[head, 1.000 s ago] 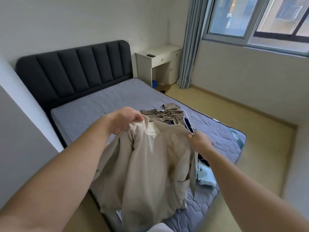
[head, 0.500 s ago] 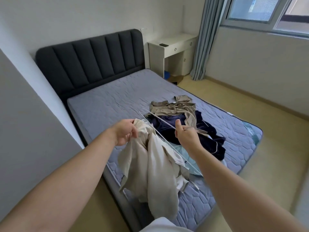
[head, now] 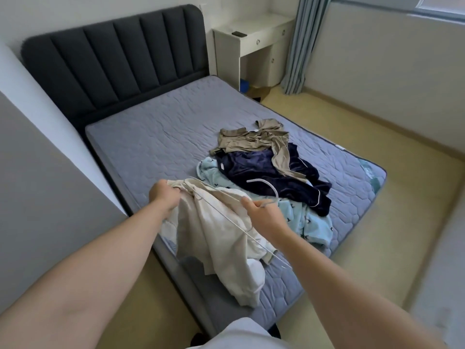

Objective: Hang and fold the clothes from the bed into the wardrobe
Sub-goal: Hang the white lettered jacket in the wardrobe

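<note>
Head view: L hand grips collar of cream fabric jacket, draped over grey quilted bed edge; R hand pinches thin white wire hanger. Prob. hanging step; next, feed hanger into shoulders.

A white desk stood in the far corner. A small dark object lay on the desk's top. Under the desk sat a blue item and a brown box. Right of the desk hung a grey curtain, with a window beyond it.
</note>
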Demonstrator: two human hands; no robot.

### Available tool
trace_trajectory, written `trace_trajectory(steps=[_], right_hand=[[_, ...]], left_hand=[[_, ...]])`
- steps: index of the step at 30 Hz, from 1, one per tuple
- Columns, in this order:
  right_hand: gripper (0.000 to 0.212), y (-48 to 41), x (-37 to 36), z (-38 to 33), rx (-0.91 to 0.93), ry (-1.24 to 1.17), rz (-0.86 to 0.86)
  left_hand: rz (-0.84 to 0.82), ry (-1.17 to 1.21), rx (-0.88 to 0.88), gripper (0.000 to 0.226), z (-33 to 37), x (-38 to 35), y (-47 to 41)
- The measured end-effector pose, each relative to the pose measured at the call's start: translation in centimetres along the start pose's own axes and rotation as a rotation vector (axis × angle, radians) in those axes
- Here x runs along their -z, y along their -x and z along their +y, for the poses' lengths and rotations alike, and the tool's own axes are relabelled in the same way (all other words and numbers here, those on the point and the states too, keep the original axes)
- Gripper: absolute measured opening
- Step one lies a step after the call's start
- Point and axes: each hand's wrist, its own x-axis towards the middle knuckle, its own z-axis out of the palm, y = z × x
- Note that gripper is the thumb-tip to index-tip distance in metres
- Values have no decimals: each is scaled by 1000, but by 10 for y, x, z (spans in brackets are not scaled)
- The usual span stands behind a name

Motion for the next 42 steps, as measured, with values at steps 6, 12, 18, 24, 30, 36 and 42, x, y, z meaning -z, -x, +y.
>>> trace_trajectory(steps=[6, 12, 18, 24, 30, 36, 42], right_hand=[[61, 7, 3, 4, 12, 65, -42], [53, 10, -1, -1, 32, 288, -87], [53, 6, -15, -15, 97, 346, -67], [52, 1, -25, -28, 80, 191, 4], [56, 3, -49, -51, -18, -154, 46], [54, 8, -58, -73, -55, -627, 17], [55, 9, -65, -108, -103, -905, 46]], left_hand=[[33, -156, -89, 28, -6, -12, -1], [48, -97, -141, 34, -3, -5, -7], [-253, -94, -469, 28, 24, -1, 19], [-356, -106, -584, 33, 51, 16, 50], [-308, -84, -685, 48, 76, 50, 79], [-95, -204, -861, 30, 89, 82, 111], [181, -373, -1102, 24, 79, 97, 136]])
